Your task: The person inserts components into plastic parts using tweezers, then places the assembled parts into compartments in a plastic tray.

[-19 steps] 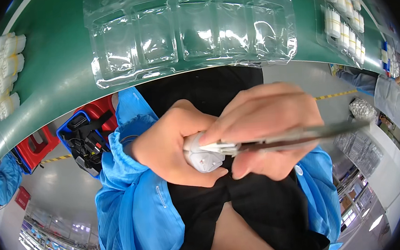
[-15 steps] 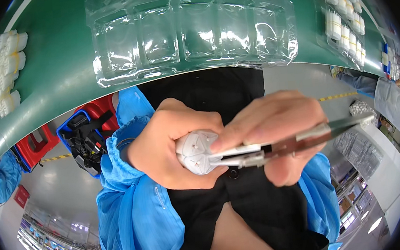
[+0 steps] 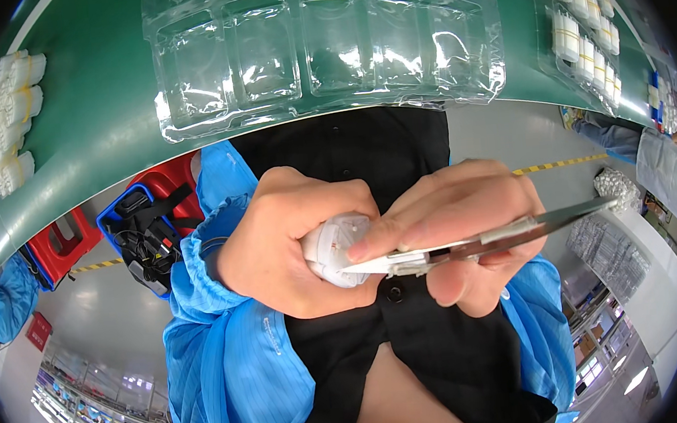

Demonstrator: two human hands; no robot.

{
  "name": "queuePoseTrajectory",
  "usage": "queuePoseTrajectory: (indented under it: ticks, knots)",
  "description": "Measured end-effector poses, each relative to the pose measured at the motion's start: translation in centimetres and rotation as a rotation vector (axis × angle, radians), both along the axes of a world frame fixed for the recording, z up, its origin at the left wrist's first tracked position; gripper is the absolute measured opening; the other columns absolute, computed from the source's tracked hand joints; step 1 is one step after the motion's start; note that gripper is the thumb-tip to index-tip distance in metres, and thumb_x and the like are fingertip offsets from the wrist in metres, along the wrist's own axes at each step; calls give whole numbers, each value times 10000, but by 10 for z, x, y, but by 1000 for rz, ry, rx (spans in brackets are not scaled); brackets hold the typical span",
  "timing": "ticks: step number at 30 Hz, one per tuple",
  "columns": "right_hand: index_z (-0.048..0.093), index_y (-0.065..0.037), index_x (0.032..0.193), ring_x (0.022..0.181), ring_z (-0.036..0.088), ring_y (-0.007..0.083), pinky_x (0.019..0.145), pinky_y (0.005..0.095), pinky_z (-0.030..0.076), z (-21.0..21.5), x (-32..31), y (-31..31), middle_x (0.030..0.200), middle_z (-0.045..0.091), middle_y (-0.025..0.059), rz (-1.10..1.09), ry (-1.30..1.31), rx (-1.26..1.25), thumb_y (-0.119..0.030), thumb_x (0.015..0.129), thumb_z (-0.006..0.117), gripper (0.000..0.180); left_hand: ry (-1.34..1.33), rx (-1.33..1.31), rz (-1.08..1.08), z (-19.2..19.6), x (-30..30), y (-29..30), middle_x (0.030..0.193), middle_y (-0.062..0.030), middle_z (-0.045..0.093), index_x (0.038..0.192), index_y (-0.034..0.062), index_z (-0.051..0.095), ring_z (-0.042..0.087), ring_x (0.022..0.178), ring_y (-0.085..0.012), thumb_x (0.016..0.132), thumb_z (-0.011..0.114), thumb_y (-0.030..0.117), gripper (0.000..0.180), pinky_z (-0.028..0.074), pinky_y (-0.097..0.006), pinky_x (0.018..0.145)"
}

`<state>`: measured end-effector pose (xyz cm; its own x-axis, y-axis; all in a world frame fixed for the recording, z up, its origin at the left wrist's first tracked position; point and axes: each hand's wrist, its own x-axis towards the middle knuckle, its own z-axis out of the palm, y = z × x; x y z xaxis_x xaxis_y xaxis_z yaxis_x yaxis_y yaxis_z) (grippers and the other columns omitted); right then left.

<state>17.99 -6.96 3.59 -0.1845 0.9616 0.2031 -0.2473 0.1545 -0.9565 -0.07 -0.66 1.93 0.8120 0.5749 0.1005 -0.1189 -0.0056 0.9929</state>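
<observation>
My left hand [image 3: 273, 241] is wrapped round a rounded white piece [image 3: 329, 248], whose segmented end sticks out of the fist toward the right. Most of that piece is hidden in the palm. In my right hand [image 3: 470, 200] is a pair of metal tweezers [image 3: 510, 237], lying across the fingers with the thumb pressed along them. Their pale tips touch the face of the white piece, close together. Both hands are held in front of my body, below the table's near edge.
A clear plastic tray [image 3: 265, 109] with several compartments lies on the green table [image 3: 102, 87]. Banded white bundles stand at the left [image 3: 19, 98] and in another clear tray at the right [image 3: 582, 49]. A blue crate [image 3: 135, 229] and red stools [image 3: 64, 247] are on the floor at left.
The tweezers' tips have drawn together and moved slightly left on the white piece. My right hand has shifted a little left with them; my left hand still grips the piece.
</observation>
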Motion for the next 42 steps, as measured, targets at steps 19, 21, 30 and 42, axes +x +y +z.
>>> queuePoseTrajectory:
  ticks: [19, 21, 30, 42]
  knots:
    - [592, 99, 934, 685, 660, 257, 554, 289, 541, 10, 9, 10, 855, 654, 240, 81, -2, -56, -347, 866, 626, 453, -47, 52, 136, -4, 1, 4, 705, -84, 590, 846, -7, 576, 583, 557, -168, 568, 837, 129, 405, 427, -235, 483]
    - [620, 108, 895, 681, 656, 220, 522, 244, 518, 6, 7, 9, 861, 662, 227, 79, -91, 3, -386, 851, 636, 496, -54, 35, 179, -4, 2, -2, 658, -66, 574, 822, 9, 547, 559, 504, -158, 572, 837, 134, 403, 408, -229, 459]
    - [566, 75, 967, 659, 657, 218, 511, 240, 509, 2, -6, -1, 828, 664, 235, -172, 5, 13, -354, 854, 632, 448, 40, 35, 179, 1, 2, -2, 578, -37, 535, 810, 39, 477, 527, 465, -112, 588, 808, 117, 406, 351, -212, 429]
    - [640, 68, 831, 686, 676, 272, 597, 313, 556, 8, 8, 7, 826, 679, 189, -58, -195, 94, -317, 828, 680, 387, 94, -31, 59, 2, 3, 1, 590, -48, 549, 818, 38, 501, 566, 488, -156, 583, 804, 88, 386, 392, -231, 456]
